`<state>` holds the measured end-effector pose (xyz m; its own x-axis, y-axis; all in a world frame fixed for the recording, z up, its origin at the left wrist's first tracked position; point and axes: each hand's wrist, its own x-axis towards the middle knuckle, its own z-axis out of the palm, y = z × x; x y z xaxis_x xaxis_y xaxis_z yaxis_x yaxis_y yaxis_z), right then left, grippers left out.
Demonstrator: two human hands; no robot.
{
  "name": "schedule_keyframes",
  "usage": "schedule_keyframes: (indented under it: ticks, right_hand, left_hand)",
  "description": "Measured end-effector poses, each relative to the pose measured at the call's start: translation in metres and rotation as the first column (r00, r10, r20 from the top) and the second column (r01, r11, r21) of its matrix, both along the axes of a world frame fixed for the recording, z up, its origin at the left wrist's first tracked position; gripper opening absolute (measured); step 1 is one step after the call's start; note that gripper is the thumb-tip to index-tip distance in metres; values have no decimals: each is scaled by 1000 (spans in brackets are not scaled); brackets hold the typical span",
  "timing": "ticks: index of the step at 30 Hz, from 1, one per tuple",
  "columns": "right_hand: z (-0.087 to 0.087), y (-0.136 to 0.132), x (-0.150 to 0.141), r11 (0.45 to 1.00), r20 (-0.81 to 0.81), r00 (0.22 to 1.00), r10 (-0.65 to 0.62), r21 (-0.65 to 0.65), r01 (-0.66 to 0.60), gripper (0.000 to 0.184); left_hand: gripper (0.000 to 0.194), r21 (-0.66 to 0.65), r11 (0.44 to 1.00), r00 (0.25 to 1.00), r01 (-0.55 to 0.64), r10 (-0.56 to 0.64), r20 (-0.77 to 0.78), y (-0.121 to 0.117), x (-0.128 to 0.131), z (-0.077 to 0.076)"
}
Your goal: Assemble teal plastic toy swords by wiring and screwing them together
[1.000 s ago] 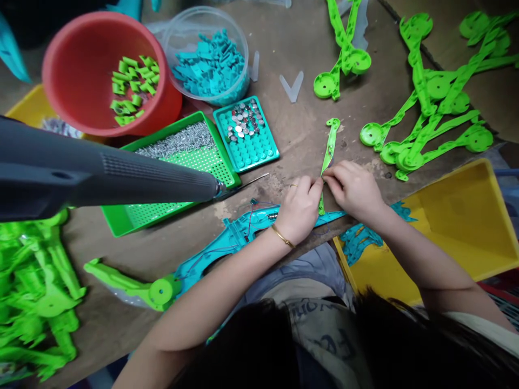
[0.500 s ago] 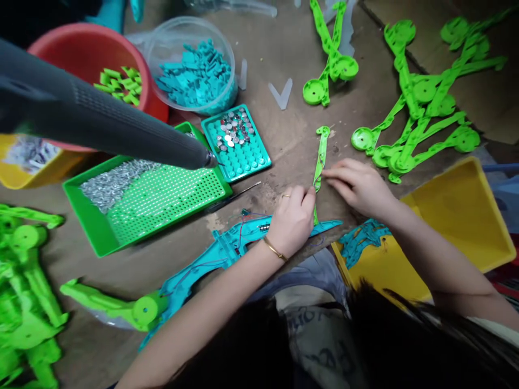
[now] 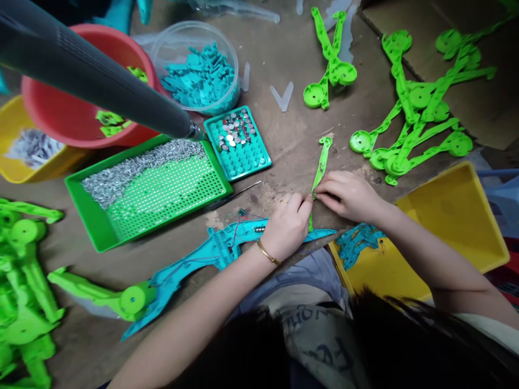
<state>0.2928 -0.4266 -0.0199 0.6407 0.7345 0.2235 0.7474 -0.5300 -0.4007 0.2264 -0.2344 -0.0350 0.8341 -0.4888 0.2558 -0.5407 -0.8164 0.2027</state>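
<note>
My left hand [image 3: 287, 226] is closed, its thumb and fingertips pinching the lower part of a slim bright-green plastic arm piece [image 3: 323, 156]. This piece stands out past the fingers, its hooked end pointing away from me. Close by on the other side, my right hand [image 3: 349, 195] is closed in a pinch against the same piece, fingertips nearly meeting the left ones; whatever they hold is too small to make out. Beneath my left hand lies a long blue plastic shell [image 3: 198, 251] with thin wires and a small spring. A green arm with a round hub [image 3: 133, 302] joins its left end.
A dark pole [image 3: 121, 81] crosses the upper left. Around it stand a green basket of small metal parts [image 3: 170, 208], a teal tray of metal discs [image 3: 239, 162], a clear tub [image 3: 194, 32] and a red bowl [image 3: 52, 116]. Green arms [image 3: 417, 97] and a yellow bin [image 3: 454, 216] are right.
My right hand has slid down the green piece toward my left fingertips. The view has shifted slightly, so the pole sits higher and the blue shell farther left.
</note>
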Motion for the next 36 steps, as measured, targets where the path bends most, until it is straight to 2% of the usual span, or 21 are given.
schedule_keyframes:
  ticks: [3,7,10,19,25,31,36]
  right_hand:
    - [-8,3,-4,1000,56,998,-30,9,29,13]
    - [-18,6,-7,992,167,983,-83,103,66,10]
    - [-21,8,-9,986,173,979,-105,145,80,10]
    - [-8,10,-12,992,236,971,-32,-114,60,22]
    - [-9,11,-21,987,299,950,-95,-94,128,21]
    - [9,21,-25,946,209,971,-113,-278,169,21]
    - [8,21,-32,949,172,981,-95,-281,141,23]
  left_hand:
    - [31,-26,1000,1000,-3,3,-5,1,0,-1]
    - [29,-97,995,999,-29,27,-26,2,0,-2]
    - [27,-135,991,1000,-26,24,-18,2,0,-2]
    - [29,-131,991,999,-15,10,-44,2,1,-2]
    - [28,-105,994,995,-24,13,-100,0,-2,2]
    - [29,-87,996,992,-3,-8,-126,2,-1,4]
    - [26,-75,997,998,17,-22,-62,3,1,4]
